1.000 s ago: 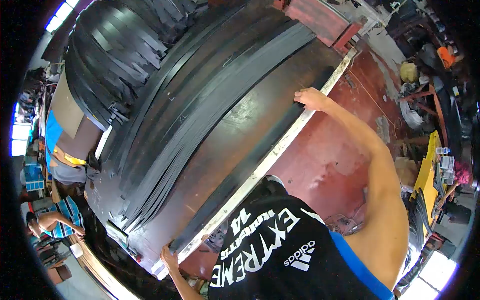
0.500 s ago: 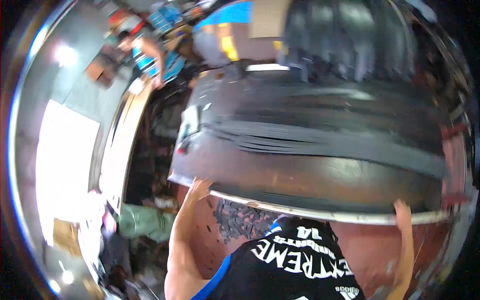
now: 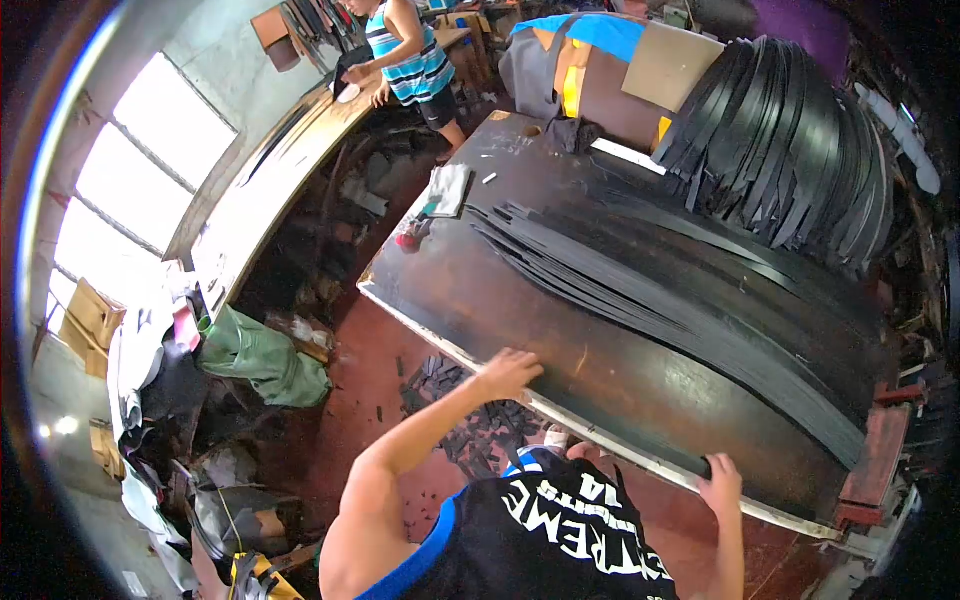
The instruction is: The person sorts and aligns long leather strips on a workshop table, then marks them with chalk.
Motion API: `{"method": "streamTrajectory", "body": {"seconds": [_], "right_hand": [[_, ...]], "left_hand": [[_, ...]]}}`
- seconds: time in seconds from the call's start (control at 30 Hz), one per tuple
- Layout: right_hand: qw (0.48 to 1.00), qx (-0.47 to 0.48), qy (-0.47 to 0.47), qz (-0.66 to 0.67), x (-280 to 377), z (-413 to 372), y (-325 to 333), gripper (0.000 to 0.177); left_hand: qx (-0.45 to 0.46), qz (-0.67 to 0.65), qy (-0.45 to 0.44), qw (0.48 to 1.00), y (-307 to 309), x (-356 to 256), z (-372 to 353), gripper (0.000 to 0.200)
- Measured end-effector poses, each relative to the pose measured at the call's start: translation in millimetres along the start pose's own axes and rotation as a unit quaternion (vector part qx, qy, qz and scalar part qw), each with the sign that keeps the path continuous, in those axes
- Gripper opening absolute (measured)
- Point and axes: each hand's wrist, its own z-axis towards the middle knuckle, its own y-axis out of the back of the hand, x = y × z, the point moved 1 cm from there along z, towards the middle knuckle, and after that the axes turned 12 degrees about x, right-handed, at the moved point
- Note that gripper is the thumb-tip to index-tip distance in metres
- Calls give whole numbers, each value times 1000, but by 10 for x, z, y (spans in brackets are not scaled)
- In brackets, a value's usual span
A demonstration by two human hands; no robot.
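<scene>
A person in a black jersey [image 3: 565, 535] with white lettering and blue trim stands at the bottom centre of the frame, both arms stretched toward a dark surface [image 3: 480, 290] that fills the middle and right. The left hand [image 3: 510, 374], near the centre, lies palm down at the surface's pale front edge [image 3: 665, 468], its fingers pointing right; whether they pinch anything cannot be told. The right hand [image 3: 721, 485], lower right of centre, has its fingertips bent over the same edge, and its grip is likewise unclear. A narrow dark band [image 3: 622, 425] runs along the edge between the hands; whether it is a loose strip cannot be told.

Farther in, a bundle of long black strips [image 3: 720, 345] lies across the surface, slanting from upper centre to lower right, its left ends fanned out. It is apart from both hands. Behind it, at the upper right, a big heap of black strips [image 3: 780, 140] hangs down toward the surface. A grey cloth [image 3: 450, 190] lies at the surface's left end, with a small white piece [image 3: 489, 179] near it.

Black scraps [image 3: 470, 435] litter the red floor [image 3: 365, 360] below the left hand. A green sack [image 3: 262, 360] sits at left. At the upper left, another person [image 3: 410, 60] in a striped top stands by a pale bench [image 3: 255, 210].
</scene>
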Motion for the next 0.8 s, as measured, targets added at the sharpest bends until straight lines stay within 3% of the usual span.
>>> {"method": "streamTrajectory", "body": {"seconds": [0.17,0.33,0.43,0.53,0.57,0.6,0.63,0.7,0.73,0.8], "right_hand": [[999,28,-41,-5,445,273,-41,41],[997,58,-41,-13,406,285,-9,42],[998,36,-45,-2,436,288,-1,41],[998,46,-32,8,352,295,-35,40],[998,45,-35,5,356,290,-18,40],[998,54,-33,-8,380,293,-4,41],[997,62,-30,-22,387,302,4,42],[997,64,-32,-40,359,304,-15,43],[996,65,-32,-55,352,303,-22,44],[996,67,-31,-56,351,311,-9,44]], "left_hand": [[26,52,-41,997,-134,-525,441,27],[9,61,-38,997,-130,-477,491,22],[-21,-1,-54,998,-79,-412,368,27],[-26,-5,2,1000,-34,-14,61,39],[-35,11,31,999,-72,243,-63,37],[34,33,71,996,48,481,-200,35],[19,80,97,992,-51,765,-311,33],[22,104,117,987,-40,1124,-511,36],[16,54,104,993,-77,1226,-515,36],[-25,135,57,989,-110,1252,-461,35]]}}
